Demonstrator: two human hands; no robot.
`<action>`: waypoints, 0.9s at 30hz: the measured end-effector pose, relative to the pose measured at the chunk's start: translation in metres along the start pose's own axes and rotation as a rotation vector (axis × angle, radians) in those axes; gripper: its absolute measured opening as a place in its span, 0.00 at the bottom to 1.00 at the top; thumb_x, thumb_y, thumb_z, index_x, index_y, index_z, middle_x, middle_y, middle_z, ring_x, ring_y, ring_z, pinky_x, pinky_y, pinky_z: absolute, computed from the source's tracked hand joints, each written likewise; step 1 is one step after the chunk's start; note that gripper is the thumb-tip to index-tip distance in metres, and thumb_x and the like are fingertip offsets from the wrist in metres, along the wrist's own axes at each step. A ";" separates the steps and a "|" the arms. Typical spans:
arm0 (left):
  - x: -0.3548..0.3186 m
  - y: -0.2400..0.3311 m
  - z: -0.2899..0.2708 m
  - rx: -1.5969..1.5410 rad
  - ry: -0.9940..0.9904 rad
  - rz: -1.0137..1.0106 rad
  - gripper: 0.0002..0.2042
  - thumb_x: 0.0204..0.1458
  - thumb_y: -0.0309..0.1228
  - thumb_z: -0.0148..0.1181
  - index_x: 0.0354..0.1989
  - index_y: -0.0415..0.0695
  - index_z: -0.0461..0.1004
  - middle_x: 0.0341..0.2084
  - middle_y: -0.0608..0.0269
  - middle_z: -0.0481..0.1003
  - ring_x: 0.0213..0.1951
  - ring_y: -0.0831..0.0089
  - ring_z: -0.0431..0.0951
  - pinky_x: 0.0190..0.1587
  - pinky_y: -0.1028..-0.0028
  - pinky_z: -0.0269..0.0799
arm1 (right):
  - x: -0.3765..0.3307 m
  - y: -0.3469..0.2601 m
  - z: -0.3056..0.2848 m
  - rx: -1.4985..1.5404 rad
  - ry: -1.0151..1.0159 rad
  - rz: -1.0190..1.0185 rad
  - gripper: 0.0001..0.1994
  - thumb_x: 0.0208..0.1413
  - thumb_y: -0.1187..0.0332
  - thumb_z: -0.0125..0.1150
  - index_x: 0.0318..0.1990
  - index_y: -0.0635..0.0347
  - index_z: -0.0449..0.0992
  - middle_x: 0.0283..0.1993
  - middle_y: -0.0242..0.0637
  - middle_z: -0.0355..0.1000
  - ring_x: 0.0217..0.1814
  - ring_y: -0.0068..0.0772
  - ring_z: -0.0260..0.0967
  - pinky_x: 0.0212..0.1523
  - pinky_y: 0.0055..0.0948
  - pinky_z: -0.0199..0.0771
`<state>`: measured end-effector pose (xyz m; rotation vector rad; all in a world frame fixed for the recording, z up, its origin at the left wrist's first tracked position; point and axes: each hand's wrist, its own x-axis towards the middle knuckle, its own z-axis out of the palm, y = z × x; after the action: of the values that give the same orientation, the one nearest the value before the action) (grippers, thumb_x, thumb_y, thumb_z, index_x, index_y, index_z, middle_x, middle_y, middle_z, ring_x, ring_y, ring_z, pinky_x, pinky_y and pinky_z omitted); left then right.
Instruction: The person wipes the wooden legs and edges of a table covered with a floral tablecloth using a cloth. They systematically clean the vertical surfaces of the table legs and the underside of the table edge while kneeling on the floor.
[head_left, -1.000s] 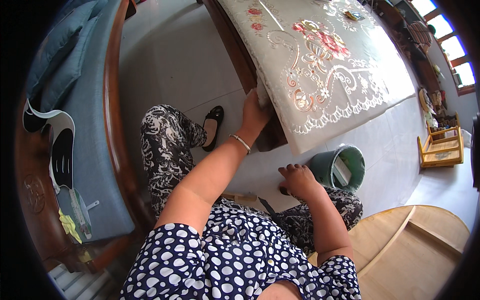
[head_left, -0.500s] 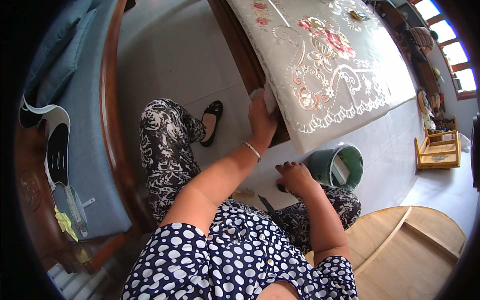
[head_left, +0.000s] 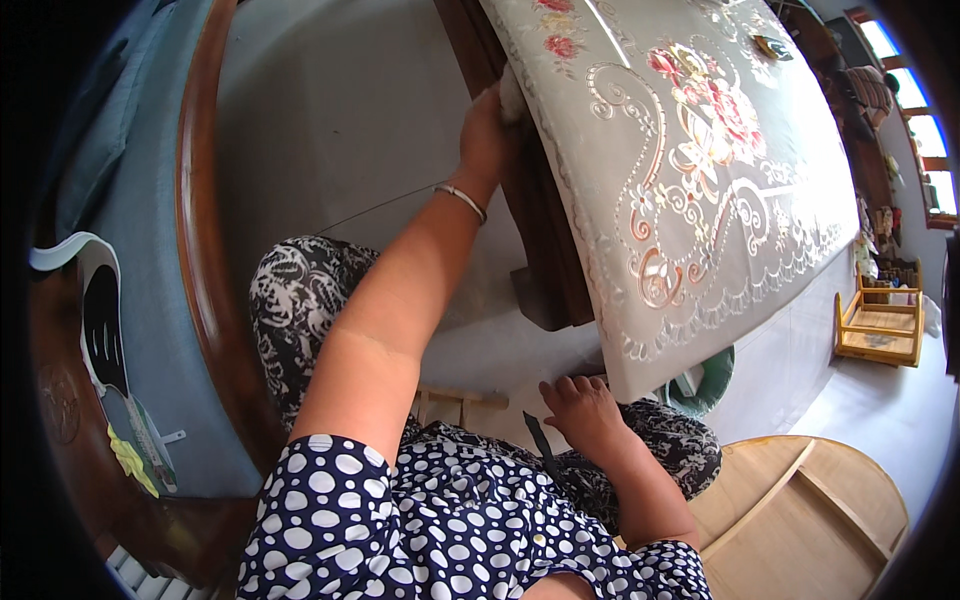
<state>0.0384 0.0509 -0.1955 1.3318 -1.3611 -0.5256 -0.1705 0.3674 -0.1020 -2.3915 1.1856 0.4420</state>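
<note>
My left arm, with a light bangle (head_left: 461, 202) at the wrist, stretches forward to the dark wooden side (head_left: 545, 220) of a table. There my left hand (head_left: 487, 135) is closed around a whitish cloth (head_left: 512, 97) pressed to the wood just under the tablecloth's edge; the fingertips are partly hidden. A cream tablecloth (head_left: 640, 310) with embroidered flowers and a scalloped border drapes over the table. Lower down, my right hand (head_left: 588, 415) hangs over my right knee near the cloth's front corner. Its fingers are loosely bent and apart, with nothing visible in them.
A green bin (head_left: 716, 385) stands partly behind the tablecloth corner. At the lower right lies a round wooden board (head_left: 770, 520) with battens. A small wooden chair (head_left: 880, 325) is farther right. Along the left runs a wood-framed sofa (head_left: 165, 350) with blue cushions.
My left hand has slid farther away along the table's side with the cloth. My right hand has shifted slightly down. The view has shifted, and the tablecloth now covers more of the bin.
</note>
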 end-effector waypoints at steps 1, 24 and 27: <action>0.011 -0.004 -0.001 0.052 -0.029 -0.009 0.25 0.47 0.31 0.67 0.56 0.43 0.70 0.44 0.47 0.78 0.47 0.52 0.78 0.49 0.63 0.74 | 0.000 0.002 0.002 -0.012 0.020 -0.014 0.29 0.45 0.58 0.69 0.57 0.54 0.70 0.43 0.37 0.69 0.47 0.42 0.69 0.50 0.41 0.68; 0.053 -0.007 -0.003 0.174 -0.272 -0.175 0.21 0.53 0.40 0.59 0.54 0.44 0.72 0.42 0.44 0.78 0.48 0.46 0.76 0.50 0.57 0.73 | -0.004 0.008 0.002 -0.024 0.057 -0.011 0.29 0.45 0.59 0.69 0.56 0.55 0.70 0.42 0.36 0.68 0.46 0.42 0.68 0.49 0.40 0.67; 0.021 0.018 -0.013 0.116 -0.236 -0.093 0.20 0.52 0.37 0.59 0.52 0.43 0.72 0.42 0.45 0.78 0.48 0.47 0.76 0.50 0.57 0.72 | -0.005 0.010 0.006 -0.031 0.028 -0.037 0.27 0.47 0.58 0.68 0.56 0.54 0.70 0.41 0.37 0.69 0.47 0.42 0.68 0.50 0.41 0.67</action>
<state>0.0475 0.0415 -0.1680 1.4682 -1.5464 -0.6924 -0.1815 0.3685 -0.1074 -2.4493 1.1524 0.4196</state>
